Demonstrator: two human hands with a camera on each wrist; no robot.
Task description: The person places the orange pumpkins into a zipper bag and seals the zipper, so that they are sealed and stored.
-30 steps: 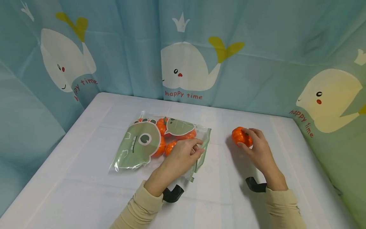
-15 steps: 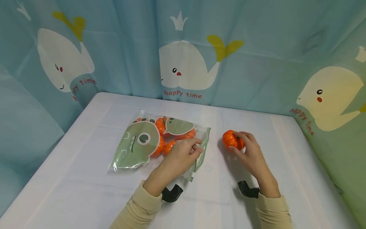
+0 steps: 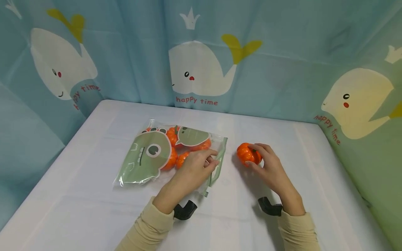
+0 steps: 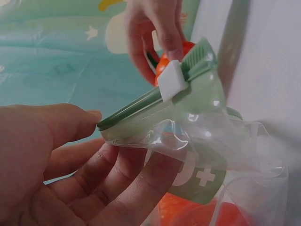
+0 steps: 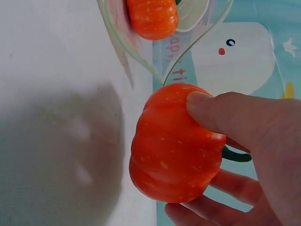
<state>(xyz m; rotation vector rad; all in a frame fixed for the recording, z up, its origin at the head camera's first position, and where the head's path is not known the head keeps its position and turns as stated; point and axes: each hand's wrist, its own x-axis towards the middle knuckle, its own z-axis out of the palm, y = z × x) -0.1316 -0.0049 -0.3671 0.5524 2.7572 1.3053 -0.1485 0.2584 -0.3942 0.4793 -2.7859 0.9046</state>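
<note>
The zip bag (image 3: 146,165) on the table (image 3: 94,212), with pumpkins (image 3: 171,159) inside, has its green rim (image 3: 222,154) pinched by the left hand (image 3: 194,169), apparently to hold it ajar. The right hand (image 3: 269,168) grasps a loose pumpkin (image 3: 243,154) just beside that rim.

Both arms (image 3: 147,225) reach forward, apart — left hand (image 3: 192,169) pinching, right hand (image 3: 267,167) gripping, its thumb (image 5: 214,112) opposite curled fingers (image 5: 237,187).

Shows orange, pale-flecked pumpkin (image 3: 243,154) with green stem (image 5: 236,155) | clear bag (image 3: 216,140) with green monster print (image 3: 133,169), green zip strip (image 3: 222,152), white slider (image 4: 171,81) | blue-green curtain (image 3: 276,87) with white whales (image 3: 201,69), yellow tails (image 3: 237,53), red lettering (image 3: 194,100) | white tabletop (image 3: 84,195), faintly striped | beige sleeves (image 3: 149,223) | black wrist mounts (image 3: 186,211)
</note>
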